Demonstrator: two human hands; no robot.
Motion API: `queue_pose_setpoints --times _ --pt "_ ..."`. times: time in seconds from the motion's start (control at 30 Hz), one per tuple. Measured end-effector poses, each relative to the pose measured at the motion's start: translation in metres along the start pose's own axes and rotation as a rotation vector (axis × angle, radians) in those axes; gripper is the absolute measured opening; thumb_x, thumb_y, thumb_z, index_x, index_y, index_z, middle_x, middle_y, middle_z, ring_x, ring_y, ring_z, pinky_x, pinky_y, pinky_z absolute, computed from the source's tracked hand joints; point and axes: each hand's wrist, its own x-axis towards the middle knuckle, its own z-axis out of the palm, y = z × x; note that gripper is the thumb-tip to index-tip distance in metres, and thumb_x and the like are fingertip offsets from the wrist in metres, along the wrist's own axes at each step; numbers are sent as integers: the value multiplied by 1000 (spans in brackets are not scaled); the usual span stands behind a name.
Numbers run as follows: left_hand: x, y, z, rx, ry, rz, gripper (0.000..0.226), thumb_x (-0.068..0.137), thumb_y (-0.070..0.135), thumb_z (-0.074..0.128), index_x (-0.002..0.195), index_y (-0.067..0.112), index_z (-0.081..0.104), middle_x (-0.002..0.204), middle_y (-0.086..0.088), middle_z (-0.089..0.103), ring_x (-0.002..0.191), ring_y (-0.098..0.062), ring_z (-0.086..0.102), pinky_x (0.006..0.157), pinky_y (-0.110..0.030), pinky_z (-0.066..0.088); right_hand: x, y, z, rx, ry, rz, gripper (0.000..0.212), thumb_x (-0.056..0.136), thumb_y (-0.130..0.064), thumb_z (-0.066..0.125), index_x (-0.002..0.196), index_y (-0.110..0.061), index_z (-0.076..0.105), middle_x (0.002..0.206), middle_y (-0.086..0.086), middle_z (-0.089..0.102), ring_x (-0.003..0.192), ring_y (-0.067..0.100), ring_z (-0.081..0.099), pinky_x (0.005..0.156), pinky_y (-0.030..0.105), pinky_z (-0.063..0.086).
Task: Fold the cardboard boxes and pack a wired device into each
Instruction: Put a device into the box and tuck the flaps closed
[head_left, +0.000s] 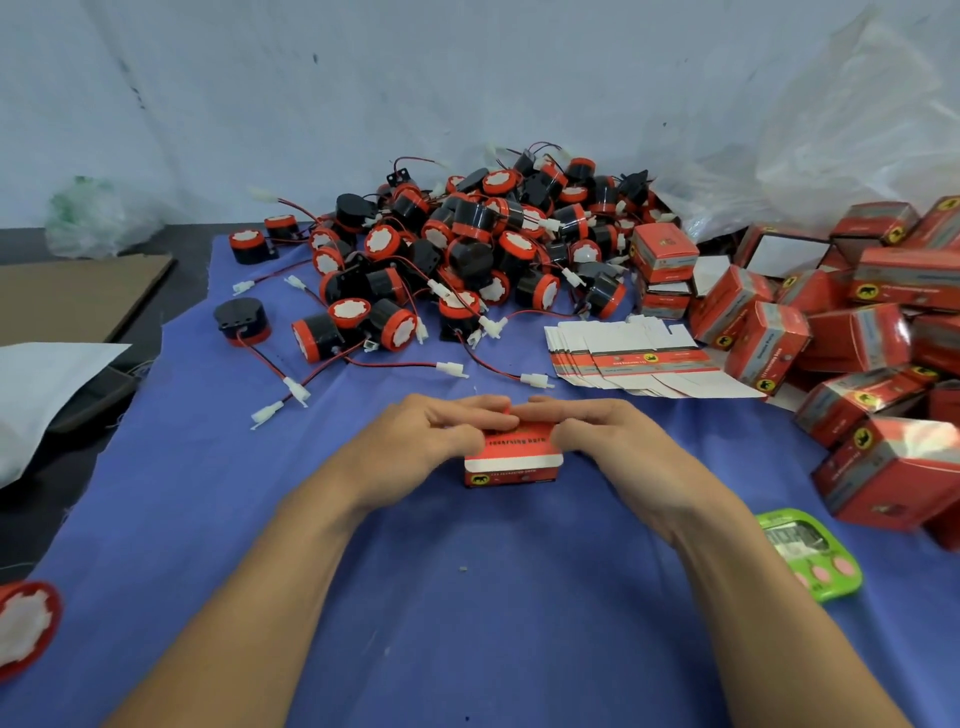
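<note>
Blue cloth (467, 597) covers the counter below a white wall, and near its middle sits a small red cardboard box with a white band (511, 460). It is grasped from both ends, left hand (436, 434) curled round the left end, right hand (587, 434) round the right end, fingertips meeting over the box's far top edge. Behind lies a pile of round black-and-red wired devices with white plugs (467, 249), beside it a fanned stack of flat unfolded box blanks (634, 358), a heap of folded red boxes (857, 338) along the right, and a green plastic timer (810, 551) near the right forearm.
</note>
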Motion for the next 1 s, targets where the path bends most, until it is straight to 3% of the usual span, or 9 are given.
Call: queue_pose_setpoints --times 0.07,0.13,0.23,0.37,0.5,0.67,0.83,1.0 --pt "0 -4 0 86 -13 38 39 91 21 79 117 49 75 134 40 58 131 18 47 110 -27 44 -4 -1 -1 -43 -21 -16 36 84 -21 70 112 -41 79 119 -24 73 125 -9 57 105 23 43" --pt "-1 -7 -1 144 -6 58 43 89 22 82 118 52 73 135 42 56 132 19 45 109 -25 44 -5 1 -3 -53 -29 -26 42 84 -11 80 117 -37 77 122 -18 73 115 1 67 97 23 50" --pt "-5 -10 3 254 62 114 43 89 29 82 121 55 70 136 44 54 130 21 45 101 -11 41 -5 3 -5 -87 -33 -55 46 85 -7 80 119 -38 76 126 -13 72 114 4 69 97 24 54" --pt "-11 -13 13 343 160 167 39 91 34 78 124 52 70 136 46 52 128 21 47 98 1 36 -7 7 -3 -55 -23 -144 50 87 -3 77 110 -47 78 118 -18 75 111 2 70 90 13 52" --pt "-12 -10 14 353 164 174 36 95 38 73 126 56 67 136 45 53 129 21 47 100 -1 36 -6 11 -5 -20 -10 -155 44 88 -5 78 107 -45 80 118 -17 76 116 -3 66 92 13 52" --pt "-10 -2 13 359 181 187 32 100 42 65 115 70 64 130 48 54 124 23 49 93 -2 40 -2 13 -7 -32 44 -119 25 95 -23 74 110 -42 80 119 -18 75 122 -7 61 107 30 47" --pt "-8 -5 15 324 194 179 31 97 38 70 116 62 68 129 46 56 122 22 51 93 -3 43 -1 14 -5 -82 90 -118 24 93 -25 77 107 -44 80 117 -19 76 121 -2 63 109 37 49" --pt "-6 -8 15 172 204 136 26 93 25 77 113 42 79 125 36 66 122 18 55 90 -3 45 -2 13 -2 30 86 -103 29 89 -13 79 101 -39 83 111 -18 77 110 -2 69 89 16 54"
